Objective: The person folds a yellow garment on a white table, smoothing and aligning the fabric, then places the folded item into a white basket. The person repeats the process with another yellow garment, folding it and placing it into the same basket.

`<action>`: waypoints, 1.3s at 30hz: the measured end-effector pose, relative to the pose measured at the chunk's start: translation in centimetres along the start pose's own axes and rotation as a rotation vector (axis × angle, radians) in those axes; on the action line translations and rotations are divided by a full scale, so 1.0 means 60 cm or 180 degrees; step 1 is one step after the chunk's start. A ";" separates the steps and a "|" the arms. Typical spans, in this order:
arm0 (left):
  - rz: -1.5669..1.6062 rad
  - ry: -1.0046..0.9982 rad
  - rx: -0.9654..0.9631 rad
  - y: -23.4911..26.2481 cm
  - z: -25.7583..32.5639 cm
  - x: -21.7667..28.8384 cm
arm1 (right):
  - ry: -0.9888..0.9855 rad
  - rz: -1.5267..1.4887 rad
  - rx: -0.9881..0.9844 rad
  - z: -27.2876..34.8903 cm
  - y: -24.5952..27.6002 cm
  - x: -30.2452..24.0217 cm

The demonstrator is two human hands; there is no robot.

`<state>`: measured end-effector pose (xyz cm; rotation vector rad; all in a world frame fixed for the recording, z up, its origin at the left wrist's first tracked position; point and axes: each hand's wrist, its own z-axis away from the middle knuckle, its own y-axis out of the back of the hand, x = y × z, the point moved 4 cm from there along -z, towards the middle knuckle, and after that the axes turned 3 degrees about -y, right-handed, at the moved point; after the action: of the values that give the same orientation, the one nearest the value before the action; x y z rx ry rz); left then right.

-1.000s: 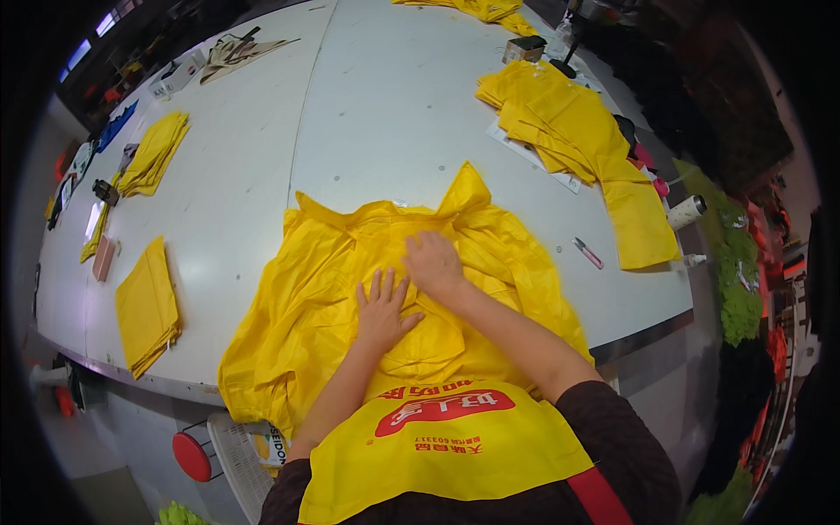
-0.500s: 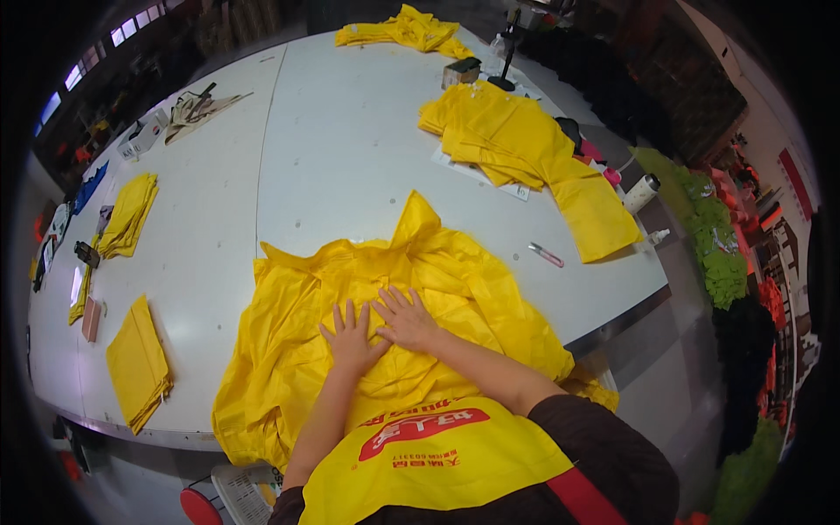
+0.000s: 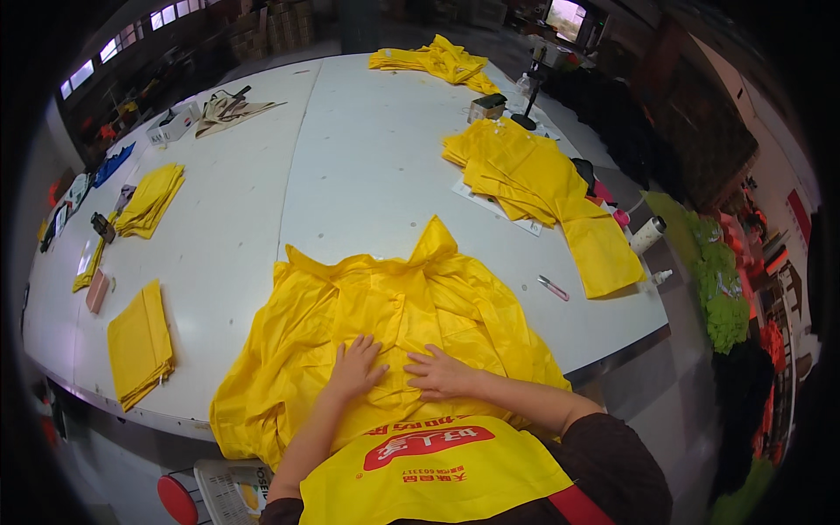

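A large yellow garment [image 3: 337,297], thin and wrinkled, is spread over the near edge of the table, its collar-like upper edge pointing away from me. My left hand [image 3: 355,367] lies on the cloth near its middle, fingers stretched out. Just to the right, my right hand [image 3: 440,374] rests on the same cloth with its fingers apart and pointing left. Neither hand grips anything. Below them, a yellow apron [image 3: 437,486] with a red patch covers my front and overlaps the garment's near side.
On the white table [image 3: 350,166] lie a yellow folded stack [image 3: 140,346] at left, another yellow pile [image 3: 157,201] behind it, and a large yellow stack [image 3: 525,171] at right. Small pink-handled snips [image 3: 553,289] lie right of the garment. A red stool [image 3: 178,500] stands below left.
Both hands have slid back toward me over the cloth and moved slightly farther apart. The view has tilted up and shifted a little. The garment stays spread in place.
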<state>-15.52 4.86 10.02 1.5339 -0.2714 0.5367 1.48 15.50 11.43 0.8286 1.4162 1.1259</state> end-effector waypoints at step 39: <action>0.0106 -0.1076 0.1231 0.023 -0.001 -0.001 | -0.0450 -0.0123 0.1220 -0.097 -0.017 0.036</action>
<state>-16.26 4.87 11.21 2.0017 -0.4735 0.3656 -4.47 16.15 9.53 1.1217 1.5436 0.7587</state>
